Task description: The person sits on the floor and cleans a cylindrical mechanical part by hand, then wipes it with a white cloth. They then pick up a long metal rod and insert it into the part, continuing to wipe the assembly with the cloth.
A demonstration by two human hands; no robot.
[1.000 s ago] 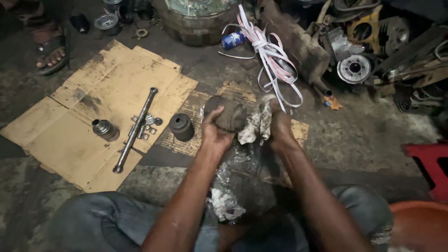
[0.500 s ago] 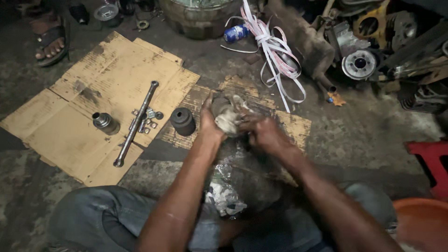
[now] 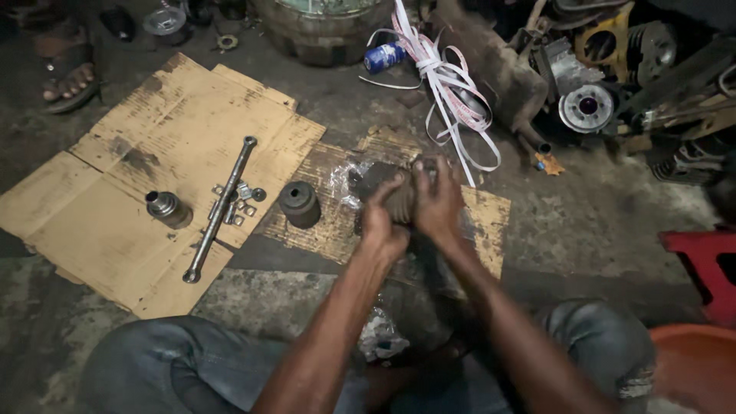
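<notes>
Both my hands close around a dark ribbed rubber boot (image 3: 383, 186) held above the cardboard. My left hand (image 3: 382, 222) grips its near side from below. My right hand (image 3: 438, 201) covers its right end, fingers wrapped over it. The rag seen earlier is hidden or bunched under my right hand. My knees in blue jeans frame the bottom of the view.
Flattened cardboard (image 3: 153, 138) carries a long metal bar (image 3: 221, 208), small nuts (image 3: 244, 193), a shiny cylinder (image 3: 167, 208) and a dark socket (image 3: 299, 203). Crumpled plastic (image 3: 383, 337) lies near my legs. White strapping (image 3: 448, 84), a can (image 3: 383, 55), engine parts (image 3: 586, 107), a red stool (image 3: 705, 268), another person's sandalled foot (image 3: 67, 80).
My right hand moved from beside the boot, holding a pale rag, onto the boot's right end. The rag is no longer visible. My left hand shifted lower on the boot.
</notes>
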